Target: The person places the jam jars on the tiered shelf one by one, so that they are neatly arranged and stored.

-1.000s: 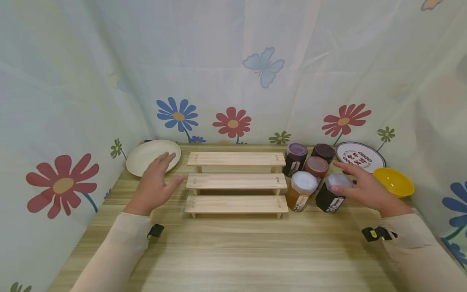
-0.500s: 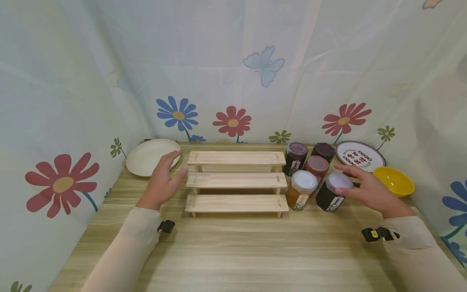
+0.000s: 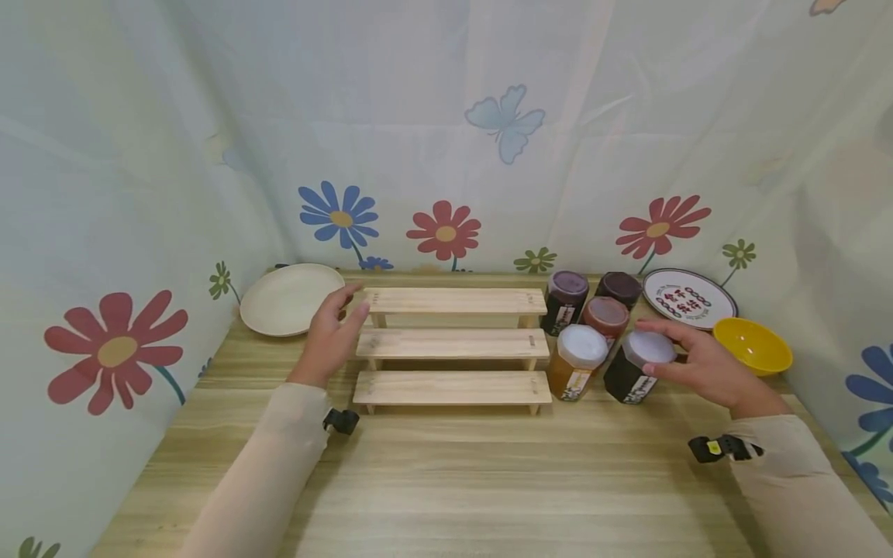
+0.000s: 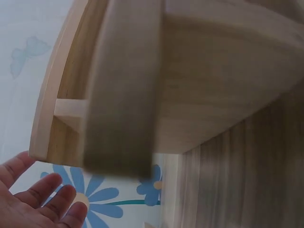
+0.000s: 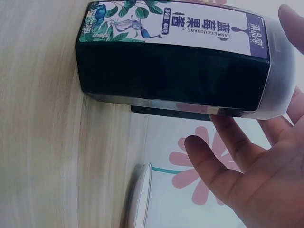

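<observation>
A dark jar of blueberry jam [image 5: 173, 71] with a frosted lid stands upright on the table. My right hand [image 3: 711, 370] is around its lid, thumb at the front and fingers behind; the right wrist view shows the fingers spread and loosely bent, the palm apart from the jar. A three-tier wooden rack [image 3: 453, 343] stands mid-table. My left hand [image 3: 330, 339] is at its left end, fingertips right by the top tier, fingers loosely bent and holding nothing. In the left wrist view, the rack's end [image 4: 123, 95] fills the middle, with the left fingers [image 4: 45, 190] below it.
Beside the rack's right end are an amber jar [image 3: 577, 368], a red jar [image 3: 605, 314] and two dark jars [image 3: 563, 306] behind. A printed plate [image 3: 652, 291] and yellow bowl [image 3: 753, 349] lie at right, a cream plate [image 3: 279, 298] at back left. Flowered curtains enclose the table.
My left hand has moved right, from in front of the cream plate to the rack's left end. My right hand has shifted slightly closer about the blueberry jam lid; the jar stays put.
</observation>
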Demonstrator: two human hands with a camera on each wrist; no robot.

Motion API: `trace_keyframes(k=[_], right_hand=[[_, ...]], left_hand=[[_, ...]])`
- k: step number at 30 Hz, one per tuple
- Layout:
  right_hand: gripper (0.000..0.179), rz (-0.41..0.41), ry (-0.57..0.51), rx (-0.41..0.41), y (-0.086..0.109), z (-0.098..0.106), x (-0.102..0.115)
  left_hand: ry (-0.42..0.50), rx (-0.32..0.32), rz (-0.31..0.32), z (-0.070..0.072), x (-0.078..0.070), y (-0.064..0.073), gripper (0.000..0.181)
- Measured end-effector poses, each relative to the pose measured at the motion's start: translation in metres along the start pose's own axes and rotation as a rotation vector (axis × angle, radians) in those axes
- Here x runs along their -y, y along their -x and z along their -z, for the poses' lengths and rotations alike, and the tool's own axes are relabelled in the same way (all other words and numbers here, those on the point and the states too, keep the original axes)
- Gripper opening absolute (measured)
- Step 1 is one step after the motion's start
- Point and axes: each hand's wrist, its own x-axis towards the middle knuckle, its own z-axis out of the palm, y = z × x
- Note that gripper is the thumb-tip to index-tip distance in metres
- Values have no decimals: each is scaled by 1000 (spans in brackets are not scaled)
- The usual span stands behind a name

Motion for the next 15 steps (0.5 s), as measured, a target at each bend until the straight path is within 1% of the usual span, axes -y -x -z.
trace_keyframes(k=[5,11,15], right_hand=[[63,-17,12,0,-1,0,0],[65,-50,22,-3,-2,-2,-1],[67,-58,21,8,-2,-2,-1]], left_hand=[[71,-3,47,-6,1,-5,54],[121,-16,71,-14,10,-10,50],[152,-20,79,-18,14,-13,49]])
